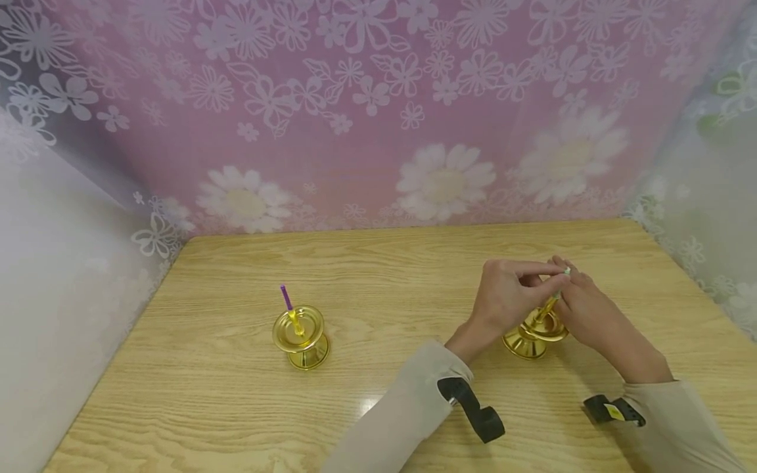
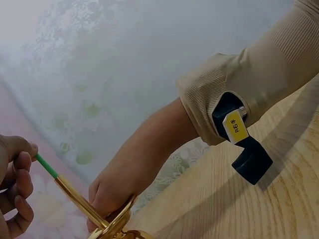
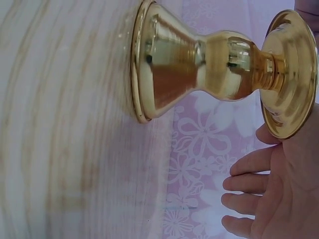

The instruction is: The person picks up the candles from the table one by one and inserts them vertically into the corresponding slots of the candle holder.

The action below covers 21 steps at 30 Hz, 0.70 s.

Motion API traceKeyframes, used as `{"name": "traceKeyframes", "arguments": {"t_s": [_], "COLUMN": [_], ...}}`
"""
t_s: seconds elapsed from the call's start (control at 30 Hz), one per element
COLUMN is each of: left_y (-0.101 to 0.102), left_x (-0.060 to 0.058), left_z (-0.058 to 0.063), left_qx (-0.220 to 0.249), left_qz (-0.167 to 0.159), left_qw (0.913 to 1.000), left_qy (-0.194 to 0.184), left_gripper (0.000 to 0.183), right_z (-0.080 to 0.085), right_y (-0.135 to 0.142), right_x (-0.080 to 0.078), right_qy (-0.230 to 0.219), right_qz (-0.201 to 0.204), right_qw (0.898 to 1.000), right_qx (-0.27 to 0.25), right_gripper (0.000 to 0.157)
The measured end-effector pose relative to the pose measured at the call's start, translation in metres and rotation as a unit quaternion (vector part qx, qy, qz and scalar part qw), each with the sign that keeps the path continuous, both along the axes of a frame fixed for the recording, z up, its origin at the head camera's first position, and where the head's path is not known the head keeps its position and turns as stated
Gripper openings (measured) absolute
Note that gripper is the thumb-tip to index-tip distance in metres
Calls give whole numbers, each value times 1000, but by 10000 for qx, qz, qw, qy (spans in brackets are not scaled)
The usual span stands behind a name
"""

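My left hand (image 1: 503, 299) pinches the top of a thin green candle (image 2: 47, 166) between thumb and fingertip, the other fingers curled loosely. The candle's lower end is in the gold tube (image 2: 77, 198) of a shiny gold candle holder (image 3: 199, 64), which stands on the table with a flared foot and wide dish. My right hand (image 1: 594, 315) is beside the dish, at its rim. In the right wrist view, the right hand's fingers (image 3: 249, 184) extend loosely apart, and the dish hides part of the hand.
On the left of the wooden table (image 1: 378, 282) stands a second gold candle holder (image 1: 309, 355) with a purple candle (image 1: 286, 297) leaning left. A pink flowered backdrop (image 1: 331, 151) rises behind the table. Black straps (image 1: 473, 407) hang from both sleeves.
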<state>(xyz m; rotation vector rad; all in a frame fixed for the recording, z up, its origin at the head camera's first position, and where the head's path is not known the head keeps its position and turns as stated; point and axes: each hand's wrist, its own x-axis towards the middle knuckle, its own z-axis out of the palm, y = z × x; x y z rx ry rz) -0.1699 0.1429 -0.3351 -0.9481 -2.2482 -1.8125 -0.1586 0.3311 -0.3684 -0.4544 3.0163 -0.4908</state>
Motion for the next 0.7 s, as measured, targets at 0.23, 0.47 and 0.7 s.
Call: {"name": "traceKeyframes", "arguments": {"t_s": [0.23, 0.47, 0.7], "left_y": [0, -1, -1], "left_x": [1, 0, 0], "left_z": [1, 0, -3], "left_qx": [-96, -638, -909], "left_qz": [127, 274, 401], "left_qw": [9995, 9929, 9860], "left_qy": [275, 962, 1342], "left_gripper": [16, 17, 17], "right_z": [2, 1, -1], "right_y": [-1, -1, -1], "right_x": [0, 0, 0], "right_qy": [-37, 235, 237], "right_qz": [45, 196, 204], "right_qw": [10000, 9993, 9991], "right_qx": [-6, 223, 290], "right_gripper": [50, 50, 49]}}
